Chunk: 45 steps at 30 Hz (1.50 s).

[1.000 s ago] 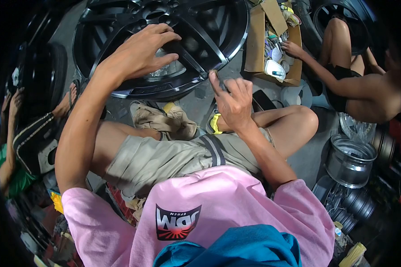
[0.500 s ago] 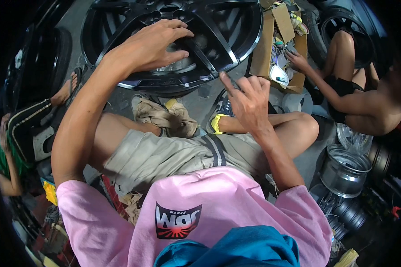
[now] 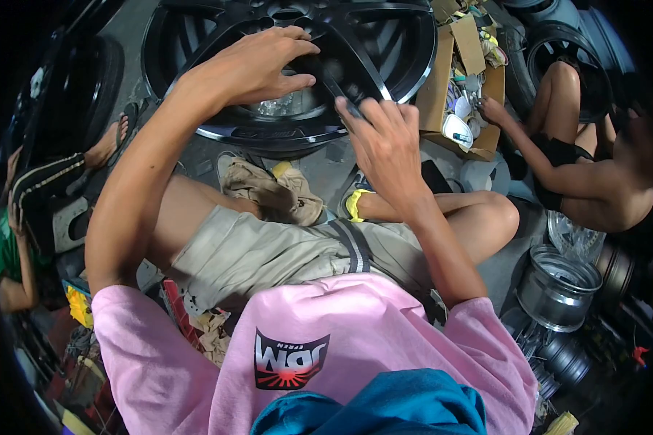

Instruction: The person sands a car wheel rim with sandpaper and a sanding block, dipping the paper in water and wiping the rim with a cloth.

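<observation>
A large black alloy wheel rim [image 3: 268,135] lies face up in front of my crossed legs. My left hand [image 3: 265,65] rests across its spokes near the hub, palm down, with fingers spread and the thumb apart. My right hand [image 3: 384,138] is over the near right part of the rim, at the outer end of a spoke [image 3: 334,83]. Its index finger points along that spoke while the other fingers curl in. Whatever lies under those curled fingers is hidden from me.
A cardboard box [image 3: 435,94] of supplies stands right of the rim, where another person's hand [image 3: 493,112] reaches in. A silver rim [image 3: 559,290] and more wheels sit at the right. A brown cloth [image 3: 272,192] lies by my feet. Another person's foot [image 3: 109,145] is at left.
My right hand has shifted slightly left and inward along the rim. My left hand stays over the spokes. The other person's hand has moved slightly at the box.
</observation>
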Available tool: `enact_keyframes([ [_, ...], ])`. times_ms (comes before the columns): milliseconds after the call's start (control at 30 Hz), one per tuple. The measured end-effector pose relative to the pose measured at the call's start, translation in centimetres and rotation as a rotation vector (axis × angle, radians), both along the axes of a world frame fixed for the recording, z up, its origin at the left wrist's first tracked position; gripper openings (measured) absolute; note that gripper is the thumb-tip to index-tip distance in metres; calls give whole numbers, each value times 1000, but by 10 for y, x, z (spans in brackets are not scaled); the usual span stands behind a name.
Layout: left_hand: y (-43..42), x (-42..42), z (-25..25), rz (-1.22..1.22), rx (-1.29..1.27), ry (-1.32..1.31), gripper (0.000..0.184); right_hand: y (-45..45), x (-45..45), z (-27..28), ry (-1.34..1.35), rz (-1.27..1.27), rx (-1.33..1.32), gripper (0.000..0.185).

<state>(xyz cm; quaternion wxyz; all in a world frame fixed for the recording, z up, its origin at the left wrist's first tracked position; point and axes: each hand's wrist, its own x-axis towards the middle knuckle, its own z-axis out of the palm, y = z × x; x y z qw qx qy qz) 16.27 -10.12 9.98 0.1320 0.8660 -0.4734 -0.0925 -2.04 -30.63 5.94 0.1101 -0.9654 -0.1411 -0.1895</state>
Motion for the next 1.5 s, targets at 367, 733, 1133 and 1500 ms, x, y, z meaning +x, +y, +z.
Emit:
enact_keyframes([
  [367, 14, 3, -13, 23, 12, -94, 59, -5, 14, 6, 14, 24, -24, 35],
  [733, 25, 3, -19, 37, -3, -118, 65, -10, -3, 16, 111, 38, -43, 45],
  [1133, 23, -1, -24, 70, 25, -139, 66, -15, 0, 16, 95, 81, -42, 39],
  [1500, 30, 18, -33, 53, 14, -172, 55, 10, 102, 0, -39, 99, -61, 30],
])
